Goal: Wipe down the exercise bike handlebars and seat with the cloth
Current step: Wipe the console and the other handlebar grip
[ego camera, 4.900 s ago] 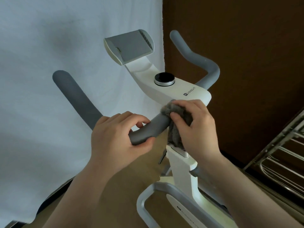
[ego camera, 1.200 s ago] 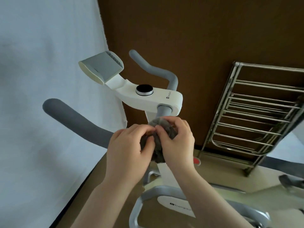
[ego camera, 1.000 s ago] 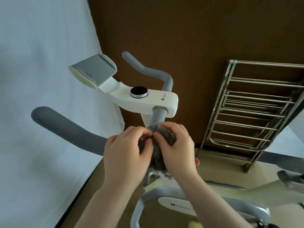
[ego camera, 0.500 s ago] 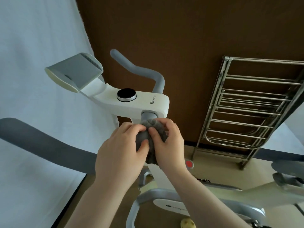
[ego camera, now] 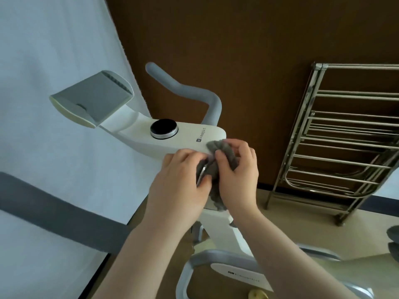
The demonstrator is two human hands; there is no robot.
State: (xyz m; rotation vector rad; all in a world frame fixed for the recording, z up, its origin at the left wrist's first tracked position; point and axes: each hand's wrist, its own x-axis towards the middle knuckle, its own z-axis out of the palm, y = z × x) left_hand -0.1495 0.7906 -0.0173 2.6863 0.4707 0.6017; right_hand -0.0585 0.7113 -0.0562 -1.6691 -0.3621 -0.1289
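Head view, centre frame: your left hand (ego camera: 179,186) and right hand (ego camera: 237,175) both grip the grey cloth (ego camera: 218,160), bunched against the white console (ego camera: 185,139) where the handlebars (ego camera: 192,93) join. Judged: handlebar wiping under way; seat not visible, likely left.
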